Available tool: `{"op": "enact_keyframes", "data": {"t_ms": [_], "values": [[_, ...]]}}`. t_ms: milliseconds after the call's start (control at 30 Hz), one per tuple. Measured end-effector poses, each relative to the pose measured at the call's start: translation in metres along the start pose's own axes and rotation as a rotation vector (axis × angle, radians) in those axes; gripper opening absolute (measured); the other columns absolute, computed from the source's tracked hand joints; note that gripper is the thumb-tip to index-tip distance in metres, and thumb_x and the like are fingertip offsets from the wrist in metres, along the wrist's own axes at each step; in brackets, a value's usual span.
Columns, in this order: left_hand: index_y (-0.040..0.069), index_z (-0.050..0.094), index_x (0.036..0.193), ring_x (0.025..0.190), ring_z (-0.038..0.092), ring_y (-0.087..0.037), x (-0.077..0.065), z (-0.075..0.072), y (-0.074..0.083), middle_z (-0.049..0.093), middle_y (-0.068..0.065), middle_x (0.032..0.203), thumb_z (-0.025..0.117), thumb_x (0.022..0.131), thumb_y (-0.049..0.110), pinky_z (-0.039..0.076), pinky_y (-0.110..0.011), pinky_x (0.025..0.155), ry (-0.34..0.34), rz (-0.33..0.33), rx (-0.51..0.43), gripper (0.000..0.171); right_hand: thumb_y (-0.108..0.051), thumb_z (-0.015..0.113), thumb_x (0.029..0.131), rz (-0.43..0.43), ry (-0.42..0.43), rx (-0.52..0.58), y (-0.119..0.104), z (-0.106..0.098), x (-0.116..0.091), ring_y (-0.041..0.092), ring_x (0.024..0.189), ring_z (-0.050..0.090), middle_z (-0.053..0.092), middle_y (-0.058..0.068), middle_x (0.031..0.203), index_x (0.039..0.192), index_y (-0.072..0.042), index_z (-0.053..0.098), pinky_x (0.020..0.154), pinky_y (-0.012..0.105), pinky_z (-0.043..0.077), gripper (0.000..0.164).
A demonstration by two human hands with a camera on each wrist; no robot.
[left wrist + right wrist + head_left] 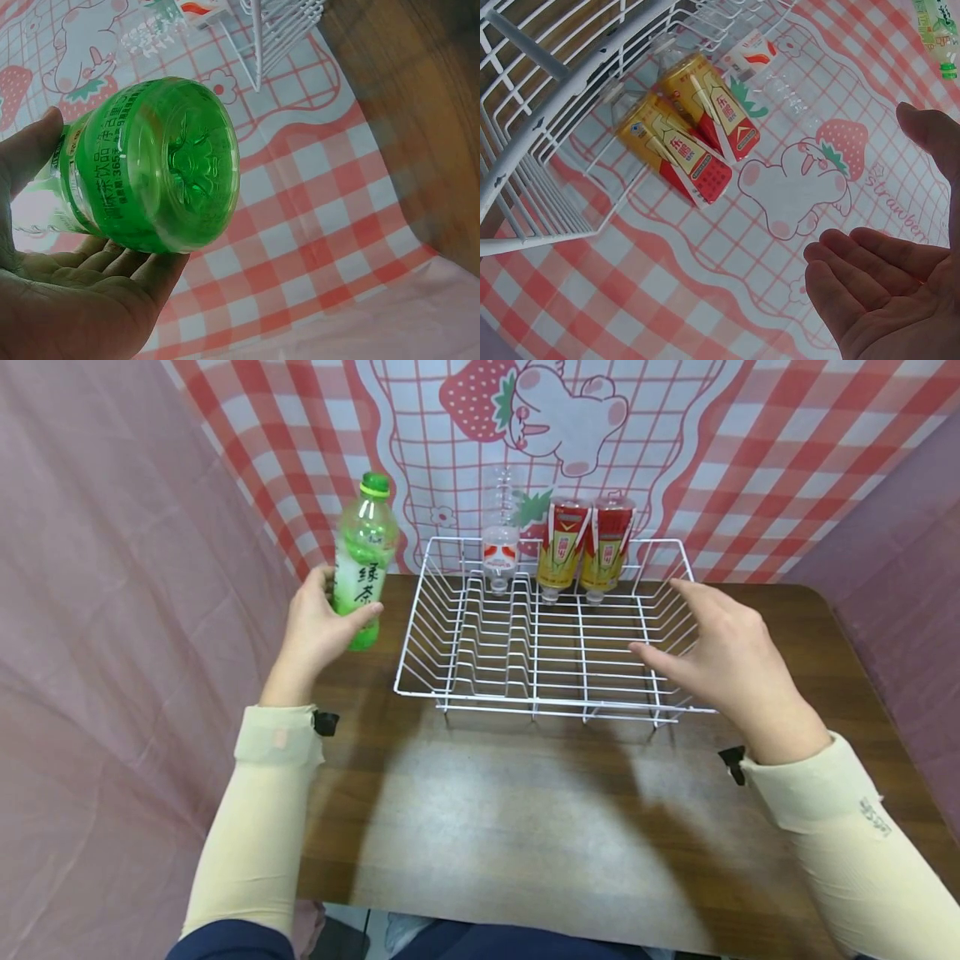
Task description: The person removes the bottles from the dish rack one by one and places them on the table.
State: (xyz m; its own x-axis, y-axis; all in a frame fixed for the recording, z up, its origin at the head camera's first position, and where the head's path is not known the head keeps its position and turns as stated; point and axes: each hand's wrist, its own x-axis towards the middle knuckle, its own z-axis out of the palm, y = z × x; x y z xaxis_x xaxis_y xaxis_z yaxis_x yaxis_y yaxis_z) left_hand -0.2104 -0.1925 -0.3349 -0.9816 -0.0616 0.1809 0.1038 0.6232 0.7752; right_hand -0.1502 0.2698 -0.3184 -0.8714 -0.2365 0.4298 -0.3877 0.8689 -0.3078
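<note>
My left hand (318, 622) grips a green tea bottle (365, 560) with a green cap, thumb on one side and fingers on the other. The bottle is upright, left of the white wire dish rack (534, 700) and apart from it. Its clear green base (199, 165) faces the left wrist camera. My right hand (731, 652) hovers at the rack's right side, fingers extended and nothing held. Inside the rack's back edge, a clear plastic bottle (498, 553) and two red-and-yellow drink bottles, the left one (562, 547) and the right one (606, 547), stand neck down.
The rack sits on a brown wooden table (480, 827). Behind it hangs a red-and-white checked cloth (300, 435) with strawberry prints. Pink curtains (97, 652) close off the left and right sides.
</note>
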Motion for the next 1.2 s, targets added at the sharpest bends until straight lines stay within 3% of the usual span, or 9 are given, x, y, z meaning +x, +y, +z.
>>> {"op": "enact_keyframes", "data": {"t_ms": [1200], "values": [[-0.008, 0.046, 0.135, 0.115, 0.058, -0.036, 0.01, 0.004, -0.054, 0.059, -0.026, 0.13, 0.083, 0.088, 0.023, 0.048, -0.048, 0.099, -0.002, -0.101, -0.1, 0.068, -0.031, 0.093, 0.072, 0.044, -0.016, 0.018, 0.01, 0.001, -0.006, 0.048, 0.122, 0.054, 0.058, 0.03, 0.133, 0.143, 0.005, 0.052, 0.1, 0.064, 0.043, 0.09]]}}
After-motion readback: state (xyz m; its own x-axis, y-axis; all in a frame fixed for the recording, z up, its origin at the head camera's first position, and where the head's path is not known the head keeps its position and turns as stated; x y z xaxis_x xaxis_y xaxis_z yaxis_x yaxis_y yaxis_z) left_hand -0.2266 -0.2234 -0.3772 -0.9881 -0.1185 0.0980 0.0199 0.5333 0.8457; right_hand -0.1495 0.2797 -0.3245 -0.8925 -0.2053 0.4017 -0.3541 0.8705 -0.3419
